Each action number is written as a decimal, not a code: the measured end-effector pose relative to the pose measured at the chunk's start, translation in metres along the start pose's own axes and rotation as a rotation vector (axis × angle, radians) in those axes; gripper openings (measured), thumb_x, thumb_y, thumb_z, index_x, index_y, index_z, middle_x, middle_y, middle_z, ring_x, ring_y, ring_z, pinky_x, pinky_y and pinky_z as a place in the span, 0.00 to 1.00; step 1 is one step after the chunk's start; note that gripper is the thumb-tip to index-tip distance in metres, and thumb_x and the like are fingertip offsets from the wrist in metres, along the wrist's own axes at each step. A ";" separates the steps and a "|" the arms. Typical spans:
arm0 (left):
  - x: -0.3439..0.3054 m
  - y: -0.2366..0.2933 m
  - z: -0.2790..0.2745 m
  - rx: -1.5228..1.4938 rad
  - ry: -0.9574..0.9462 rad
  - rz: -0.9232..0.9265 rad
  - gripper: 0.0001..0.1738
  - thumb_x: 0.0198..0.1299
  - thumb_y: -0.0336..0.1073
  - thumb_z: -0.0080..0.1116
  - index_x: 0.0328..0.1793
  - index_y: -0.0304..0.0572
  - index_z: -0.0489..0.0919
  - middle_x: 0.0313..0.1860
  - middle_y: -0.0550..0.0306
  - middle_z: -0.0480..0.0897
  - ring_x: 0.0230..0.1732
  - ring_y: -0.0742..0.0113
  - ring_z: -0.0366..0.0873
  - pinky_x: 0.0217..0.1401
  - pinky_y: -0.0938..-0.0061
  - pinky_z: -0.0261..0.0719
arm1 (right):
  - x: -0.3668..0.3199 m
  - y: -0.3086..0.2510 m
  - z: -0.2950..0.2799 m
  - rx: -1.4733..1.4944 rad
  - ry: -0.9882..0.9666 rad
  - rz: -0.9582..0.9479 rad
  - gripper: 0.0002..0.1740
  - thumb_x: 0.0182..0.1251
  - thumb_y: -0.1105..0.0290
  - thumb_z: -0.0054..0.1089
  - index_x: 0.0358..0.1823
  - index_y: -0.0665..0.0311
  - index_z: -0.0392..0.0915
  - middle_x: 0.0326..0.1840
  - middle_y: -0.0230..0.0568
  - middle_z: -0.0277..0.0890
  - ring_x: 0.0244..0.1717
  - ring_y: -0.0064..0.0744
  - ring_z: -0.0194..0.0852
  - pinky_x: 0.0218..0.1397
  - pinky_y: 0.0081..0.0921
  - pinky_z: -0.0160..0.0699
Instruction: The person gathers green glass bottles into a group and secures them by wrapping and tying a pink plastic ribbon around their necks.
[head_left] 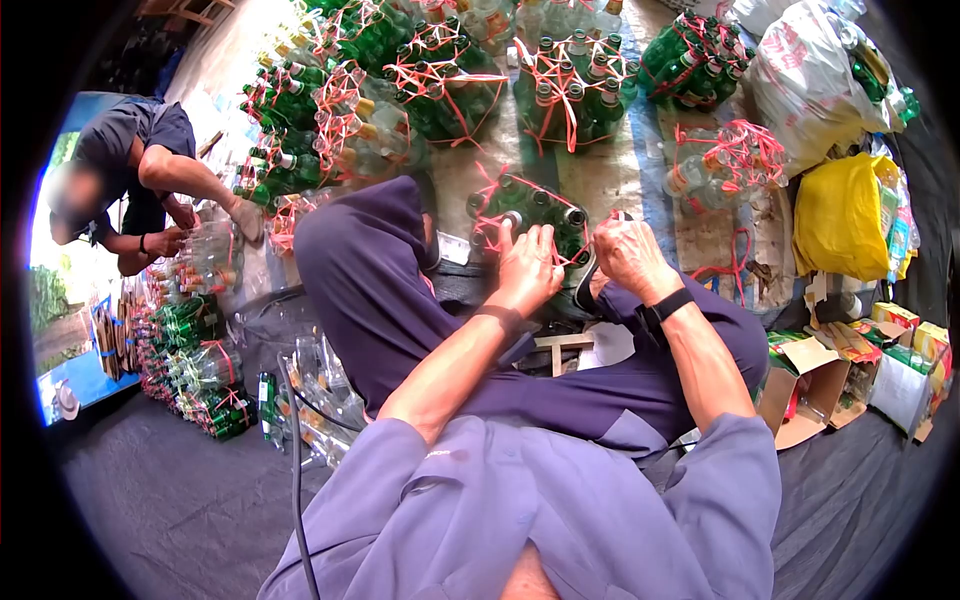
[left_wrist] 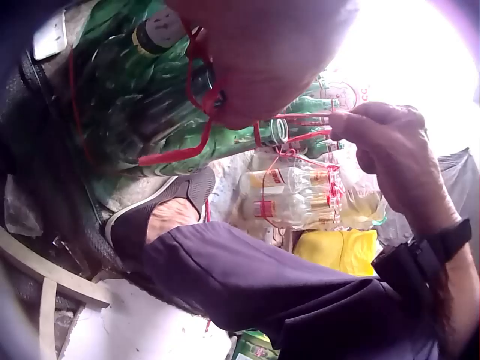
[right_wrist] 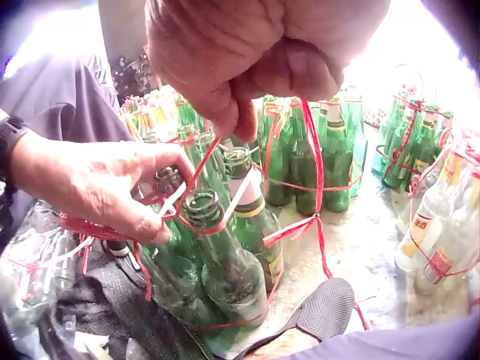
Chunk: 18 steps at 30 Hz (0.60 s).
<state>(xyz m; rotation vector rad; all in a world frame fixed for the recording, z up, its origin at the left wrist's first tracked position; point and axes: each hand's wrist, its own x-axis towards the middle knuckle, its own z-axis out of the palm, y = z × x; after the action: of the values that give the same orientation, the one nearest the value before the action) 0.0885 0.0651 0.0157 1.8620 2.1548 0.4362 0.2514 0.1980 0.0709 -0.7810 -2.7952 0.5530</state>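
A bundle of green glass bottles [head_left: 540, 208] stands between the person's legs, bound with red plastic string. My left hand [head_left: 528, 272] is at the bottle tops. In the right wrist view, its thumb and forefinger curl round a bottle neck [right_wrist: 169, 180], right beside the string. My right hand [head_left: 632, 255] pinches the red string [right_wrist: 199, 174] above the bundle. From there the string runs taut down to the necks in the right wrist view. Two strands [left_wrist: 304, 127] stretch from the right fingertips towards the bottles in the left wrist view.
More tied green bottles [head_left: 575, 90] stand ahead, with clear bottles [head_left: 715, 170] to the right. A yellow bag [head_left: 840, 215], a white sack [head_left: 810, 80] and open cardboard boxes [head_left: 805, 385] line the right side. Another person [head_left: 150, 160] bends over bottles at left. Loose bottles [head_left: 325, 400] lie near the left knee.
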 end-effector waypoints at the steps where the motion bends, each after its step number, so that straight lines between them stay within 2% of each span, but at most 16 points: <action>1: 0.000 0.000 0.000 -0.005 0.003 0.009 0.37 0.53 0.46 0.62 0.66 0.31 0.70 0.58 0.45 0.78 0.62 0.53 0.78 0.82 0.42 0.37 | 0.005 0.004 0.004 -0.036 0.019 0.006 0.13 0.60 0.70 0.59 0.17 0.64 0.79 0.20 0.56 0.77 0.25 0.55 0.82 0.32 0.47 0.80; 6: -0.001 0.000 0.001 0.012 -0.023 -0.008 0.37 0.53 0.46 0.63 0.67 0.31 0.70 0.57 0.45 0.78 0.62 0.53 0.77 0.82 0.42 0.37 | 0.013 0.029 0.026 0.037 0.008 0.145 0.09 0.59 0.66 0.63 0.24 0.62 0.84 0.25 0.53 0.81 0.29 0.55 0.83 0.36 0.48 0.82; 7: 0.000 0.001 -0.001 0.026 -0.006 -0.002 0.38 0.53 0.46 0.63 0.67 0.31 0.69 0.58 0.45 0.78 0.61 0.53 0.77 0.82 0.41 0.37 | 0.013 0.031 0.025 0.037 0.008 0.145 0.09 0.59 0.66 0.63 0.24 0.62 0.84 0.25 0.53 0.81 0.29 0.55 0.83 0.36 0.48 0.82; 10: 0.002 0.002 -0.004 0.006 -0.085 -0.025 0.38 0.52 0.45 0.64 0.67 0.31 0.69 0.59 0.45 0.77 0.62 0.53 0.77 0.82 0.41 0.36 | 0.017 0.032 0.028 0.109 -0.054 0.345 0.13 0.63 0.59 0.67 0.31 0.61 0.88 0.32 0.54 0.83 0.38 0.56 0.84 0.41 0.48 0.82; 11: 0.004 0.002 -0.005 0.006 -0.086 -0.029 0.38 0.52 0.45 0.64 0.67 0.31 0.69 0.59 0.45 0.77 0.62 0.53 0.77 0.82 0.41 0.36 | 0.018 0.034 0.031 0.110 -0.057 0.343 0.13 0.63 0.59 0.67 0.31 0.61 0.88 0.32 0.54 0.83 0.38 0.56 0.84 0.41 0.48 0.82; 14: 0.003 0.004 -0.005 -0.015 -0.121 -0.050 0.41 0.50 0.45 0.68 0.68 0.31 0.69 0.61 0.45 0.76 0.68 0.51 0.72 0.81 0.39 0.37 | 0.020 0.040 0.045 0.124 -0.180 0.446 0.13 0.62 0.58 0.68 0.33 0.61 0.88 0.32 0.54 0.84 0.39 0.56 0.84 0.43 0.47 0.82; 16: 0.004 0.007 -0.006 0.071 0.010 -0.013 0.41 0.48 0.45 0.70 0.68 0.33 0.70 0.62 0.45 0.76 0.74 0.47 0.65 0.80 0.38 0.40 | 0.020 0.044 0.054 0.247 -0.193 0.464 0.13 0.60 0.60 0.69 0.29 0.63 0.88 0.30 0.55 0.83 0.38 0.57 0.84 0.45 0.46 0.81; 18: 0.005 0.009 -0.008 0.034 0.041 0.018 0.40 0.48 0.44 0.71 0.68 0.35 0.71 0.62 0.46 0.76 0.75 0.46 0.63 0.80 0.37 0.41 | 0.021 0.050 0.060 0.297 -0.236 0.479 0.14 0.60 0.59 0.70 0.30 0.64 0.88 0.31 0.57 0.83 0.39 0.57 0.84 0.47 0.46 0.81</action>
<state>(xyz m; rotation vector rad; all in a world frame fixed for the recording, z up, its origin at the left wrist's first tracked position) 0.0929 0.0708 0.0269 1.9078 2.1870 0.4481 0.2403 0.2301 -0.0022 -1.3986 -2.6182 1.1756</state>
